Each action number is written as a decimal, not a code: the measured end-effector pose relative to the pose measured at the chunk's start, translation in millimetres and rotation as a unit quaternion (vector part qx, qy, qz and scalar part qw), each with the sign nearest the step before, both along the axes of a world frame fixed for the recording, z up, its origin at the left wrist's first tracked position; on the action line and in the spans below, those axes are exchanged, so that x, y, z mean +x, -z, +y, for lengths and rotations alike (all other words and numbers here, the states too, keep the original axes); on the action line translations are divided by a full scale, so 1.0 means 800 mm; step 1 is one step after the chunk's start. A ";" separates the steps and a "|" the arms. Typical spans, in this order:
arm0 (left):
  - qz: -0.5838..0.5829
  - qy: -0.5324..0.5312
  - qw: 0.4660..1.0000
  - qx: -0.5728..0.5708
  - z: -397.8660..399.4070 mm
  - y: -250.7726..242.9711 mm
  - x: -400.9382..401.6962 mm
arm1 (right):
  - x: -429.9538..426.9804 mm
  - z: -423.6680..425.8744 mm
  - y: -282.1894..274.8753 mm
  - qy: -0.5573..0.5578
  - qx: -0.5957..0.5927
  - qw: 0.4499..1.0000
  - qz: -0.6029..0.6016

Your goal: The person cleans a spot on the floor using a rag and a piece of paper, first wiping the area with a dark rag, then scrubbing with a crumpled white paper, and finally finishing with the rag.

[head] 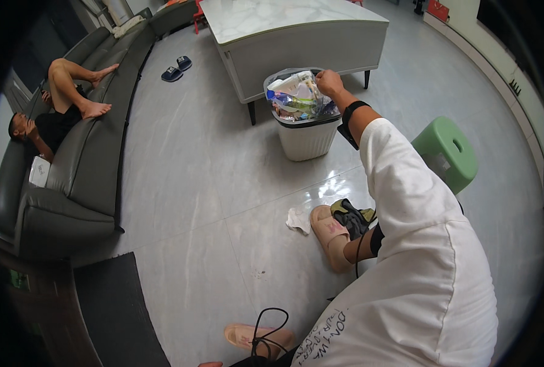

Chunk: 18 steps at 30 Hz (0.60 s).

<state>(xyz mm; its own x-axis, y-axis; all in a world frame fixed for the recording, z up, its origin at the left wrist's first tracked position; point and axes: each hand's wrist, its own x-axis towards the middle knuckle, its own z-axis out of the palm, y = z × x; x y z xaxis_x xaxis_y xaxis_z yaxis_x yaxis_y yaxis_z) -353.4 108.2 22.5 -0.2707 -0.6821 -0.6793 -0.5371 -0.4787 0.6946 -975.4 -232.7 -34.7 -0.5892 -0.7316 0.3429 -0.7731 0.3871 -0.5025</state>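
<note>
My right hand is at the far right rim of a white ribbed trash bin. Its fingers are curled on a clear plastic bag at the rim; whether they also grip the bin itself is hidden. The bin is heaped with wrappers, a clear plastic bottle with a blue cap and other packaging. Of my left hand, only a sliver shows at the bottom edge. A crumpled white tissue lies on the floor beside my pink slipper.
Behind the bin stands a marble-topped table. To the right is a green plastic stool. Dark cloth lies by my foot. A person reclines on the grey sofa. Dark slippers and a black mat lie left.
</note>
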 end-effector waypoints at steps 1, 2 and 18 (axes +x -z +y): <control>-0.001 -0.004 1.000 0.004 0.001 0.001 0.000 | 0.002 0.000 0.000 0.000 0.002 1.000 0.014; -0.002 -0.014 1.000 0.014 0.002 0.002 0.002 | 0.002 0.000 -0.001 -0.014 -0.002 1.000 0.019; -0.032 -0.038 0.998 -0.047 -0.036 -0.038 -0.075 | 0.049 0.009 -0.018 -0.178 -0.101 0.978 0.041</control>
<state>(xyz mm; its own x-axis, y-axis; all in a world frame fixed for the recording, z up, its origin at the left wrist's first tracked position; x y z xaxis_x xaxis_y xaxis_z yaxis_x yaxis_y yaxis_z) -413.3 79.3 52.8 -0.1734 -0.7610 -0.6251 -0.5467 -0.4535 0.7038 -936.1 -225.4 -20.3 -0.2740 -0.7981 0.5367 -0.8815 -0.0147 -0.4719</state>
